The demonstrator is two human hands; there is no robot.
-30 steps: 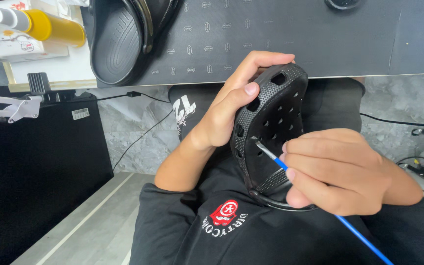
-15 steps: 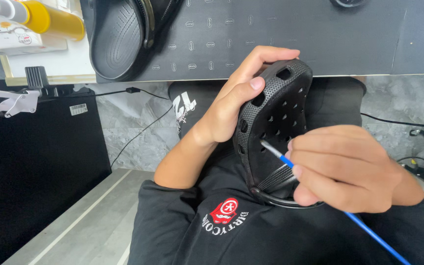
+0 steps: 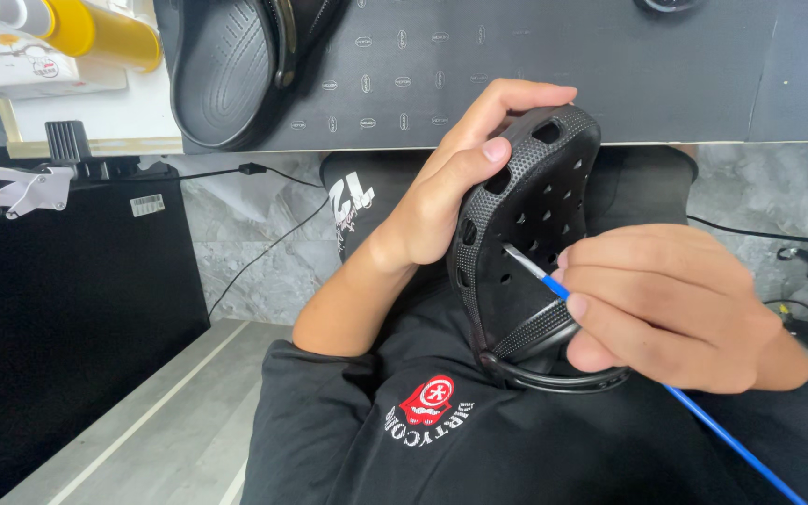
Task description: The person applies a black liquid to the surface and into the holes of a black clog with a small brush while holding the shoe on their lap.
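Left hand point(image 3: 441, 201) wraps the toe end of a black perforated clog point(image 3: 526, 243), fingers clenched over its top edge, thumb pressed on the pebbled side. The clog is held upright over the person's lap, just near of the bench point(image 3: 610, 75) edge, heel strap toward the chest.

Right hand point(image 3: 666, 309) pinches a thin blue-handled brush point(image 3: 554, 285), fingers closed on the shaft close to the tip; the long blue handle trails off to the lower right.

Change over the last second: the brush tip sits higher and further left on the clog's upper, now among the vent holes rather than down by the strap hinge. The clog itself keeps nearly the same pose. Judged from this, the work proceeds hole by hole across the upper, with the grip unchanged.

A second black clog point(image 3: 236, 65) lies sole-up on the far left of the bench, beside a yellow bottle point(image 3: 105, 33).
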